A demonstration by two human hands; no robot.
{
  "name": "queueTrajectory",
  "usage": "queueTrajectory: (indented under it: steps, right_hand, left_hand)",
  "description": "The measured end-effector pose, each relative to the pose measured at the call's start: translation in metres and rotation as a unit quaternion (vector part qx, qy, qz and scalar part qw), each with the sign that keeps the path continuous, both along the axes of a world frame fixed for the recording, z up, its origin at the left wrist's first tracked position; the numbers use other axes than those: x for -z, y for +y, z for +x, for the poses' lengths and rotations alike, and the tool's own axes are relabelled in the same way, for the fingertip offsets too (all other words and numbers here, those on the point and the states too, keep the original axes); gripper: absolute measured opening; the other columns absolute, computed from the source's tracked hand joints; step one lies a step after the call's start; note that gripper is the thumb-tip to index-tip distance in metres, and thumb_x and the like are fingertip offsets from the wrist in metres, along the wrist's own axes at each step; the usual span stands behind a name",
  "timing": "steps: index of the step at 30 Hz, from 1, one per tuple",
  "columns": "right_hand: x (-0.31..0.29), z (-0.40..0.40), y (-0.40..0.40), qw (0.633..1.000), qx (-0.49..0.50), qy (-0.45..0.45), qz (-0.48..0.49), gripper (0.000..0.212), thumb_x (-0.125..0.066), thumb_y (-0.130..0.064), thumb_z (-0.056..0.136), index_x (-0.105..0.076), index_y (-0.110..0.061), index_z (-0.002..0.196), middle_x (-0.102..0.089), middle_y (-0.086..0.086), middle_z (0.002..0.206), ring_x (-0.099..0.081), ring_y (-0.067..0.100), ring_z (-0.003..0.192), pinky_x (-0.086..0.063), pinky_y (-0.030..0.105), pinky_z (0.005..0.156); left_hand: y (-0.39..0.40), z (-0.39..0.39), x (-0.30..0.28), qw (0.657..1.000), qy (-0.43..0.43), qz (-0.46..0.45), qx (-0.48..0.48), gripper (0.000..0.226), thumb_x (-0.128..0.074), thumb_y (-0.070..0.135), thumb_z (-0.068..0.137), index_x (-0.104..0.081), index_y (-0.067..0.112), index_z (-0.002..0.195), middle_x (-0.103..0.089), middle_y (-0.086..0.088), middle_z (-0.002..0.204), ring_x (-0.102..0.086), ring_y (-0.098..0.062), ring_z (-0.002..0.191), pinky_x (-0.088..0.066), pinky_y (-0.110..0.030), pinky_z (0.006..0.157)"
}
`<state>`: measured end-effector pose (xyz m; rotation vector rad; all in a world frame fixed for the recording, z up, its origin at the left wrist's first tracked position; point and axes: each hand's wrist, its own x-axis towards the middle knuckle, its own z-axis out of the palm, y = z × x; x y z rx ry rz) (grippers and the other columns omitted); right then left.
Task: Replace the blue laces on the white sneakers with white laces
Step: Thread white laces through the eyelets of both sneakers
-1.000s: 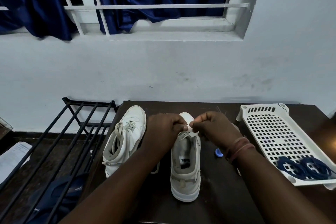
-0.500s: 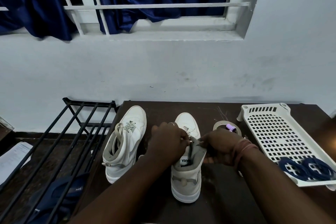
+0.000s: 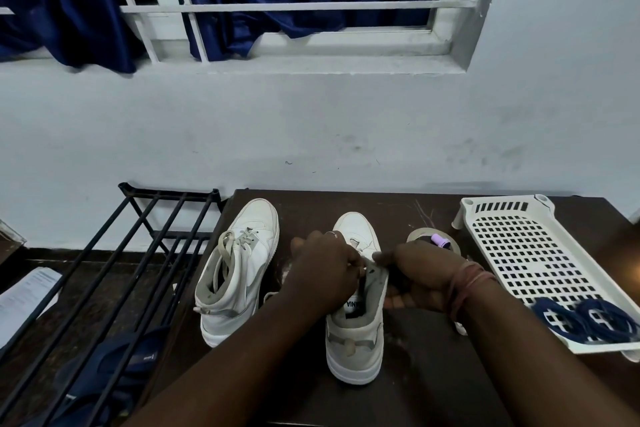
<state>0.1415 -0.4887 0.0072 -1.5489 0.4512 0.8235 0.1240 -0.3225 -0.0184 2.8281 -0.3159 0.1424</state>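
1. The right sneaker [image 3: 356, 333] stands on the dark tabletop [image 3: 426, 388], heel toward the person and toe pointing away toward the wall; its long axis runs almost straight away from the body.
2. Both hands meet over its throat. The left hand [image 3: 327, 276] is curled at the left eyelet row, fingers pinching what looks like a white lace end; the lace itself is mostly hidden by the knuckles.
3. The right hand [image 3: 420, 276] grips the right side of the collar and tongue, fingers wrapped round the upper, steadying the shoe.
4. I judge that the next threading turns on that gap: the eyelets lie just beyond the fingertips, toward the toe, and the left hand is nearer to them.
5. The left sneaker [image 3: 239, 274], already laced in white, sits just beside on the left, close to the tabletop's left edge.
6. To the right, a tape roll [image 3: 415, 236] lies near the right hand, and the white tray [image 3: 519, 253] holding the blue laces [image 3: 585, 319] stands well apart, leaving open room between.
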Motion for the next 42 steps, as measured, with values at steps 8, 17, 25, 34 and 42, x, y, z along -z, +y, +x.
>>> queueTrajectory:
  steps: [8,17,25,34,42]
  right_hand:
    - [-0.001,-0.004,0.003,0.999,-0.014,-0.034,-0.023,0.037,-0.041,-0.021,0.106,-0.058,0.007,0.125,-0.067,0.022,0.097,-0.068,0.028,0.071,-0.058,0.037,0.056]
    - [-0.005,-0.004,-0.001,0.971,-0.058,-0.188,-0.138,0.023,-0.058,-0.024,0.095,-0.067,-0.003,0.096,-0.071,0.018,0.091,-0.07,0.027,0.073,-0.063,0.04,0.069]
    - [0.002,-0.003,-0.007,0.996,-0.045,-0.078,0.002,0.02,-0.048,0.002,0.098,-0.068,0.005,0.097,-0.073,0.018,0.089,-0.071,0.026,0.077,-0.061,0.037,0.066]
    - [0.015,0.003,-0.004,0.979,-0.066,-0.147,-0.125,0.016,-0.049,-0.006,0.092,-0.059,-0.004,0.08,-0.061,0.012,0.066,-0.059,0.021,0.05,-0.049,0.031,0.052]
    - [-0.008,0.024,-0.021,0.886,0.32,-0.334,0.019,0.02,-0.035,-0.007,0.098,-0.05,0.003,0.09,-0.067,0.023,0.096,-0.072,0.029,0.087,-0.061,0.041,0.078]
  left_hand:
    - [-0.001,0.005,0.01,0.996,0.015,-0.08,-0.028,0.036,-0.041,0.047,0.075,-0.075,0.037,0.084,-0.058,0.007,0.078,-0.059,-0.021,0.084,-0.049,-0.045,0.08]
    - [-0.001,0.006,0.002,0.999,0.032,-0.021,0.038,0.044,-0.037,0.043,0.085,-0.078,0.03,0.094,-0.064,-0.005,0.086,-0.06,-0.028,0.085,-0.047,-0.042,0.082]
    - [0.001,0.011,0.022,0.997,0.035,-0.07,-0.012,0.023,-0.054,0.046,0.089,-0.076,0.041,0.093,-0.058,0.012,0.086,-0.054,-0.018,0.104,-0.031,-0.036,0.083]
    - [0.003,0.004,0.013,0.981,0.051,-0.173,-0.064,0.009,-0.071,0.045,0.084,-0.068,0.038,0.089,-0.055,0.014,0.114,-0.043,-0.013,0.114,-0.032,-0.033,0.097]
    - [0.017,-0.002,0.023,0.947,0.127,-0.252,-0.155,0.04,-0.063,0.062,0.07,-0.047,0.039,0.099,-0.049,0.005,0.114,-0.049,-0.019,0.112,-0.042,-0.042,0.104]
